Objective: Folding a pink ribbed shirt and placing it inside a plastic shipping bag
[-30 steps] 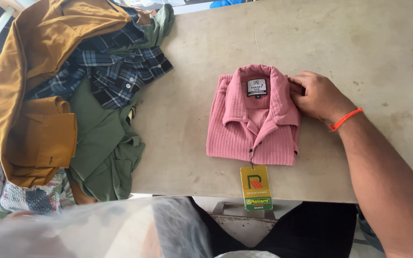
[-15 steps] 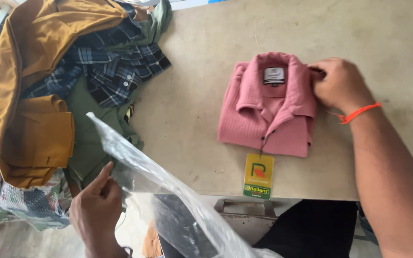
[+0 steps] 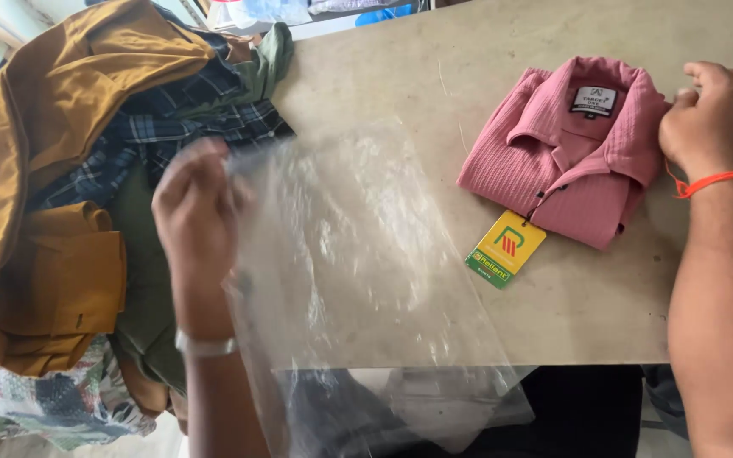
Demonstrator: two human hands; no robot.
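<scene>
A worn beige table [image 3: 400, 76] fills the view, with a heap of shirts [image 3: 86, 195] at its left edge, mustard, plaid and green. The left hand [image 3: 197, 212] pinches the top corner of a clear plastic bag [image 3: 358, 280]; it is empty, and its lower end droops off the near edge, blurred. The folded pink shirt [image 3: 566, 153] lies far right, collar pointing far-right, yellow tag [image 3: 506, 248] near. The right hand [image 3: 714, 114] grips its collar edge, fingertips hidden.

folded pink shirt [image 3: 566, 161] (tagged), clear bag [image 3: 358, 280] raised
</scene>
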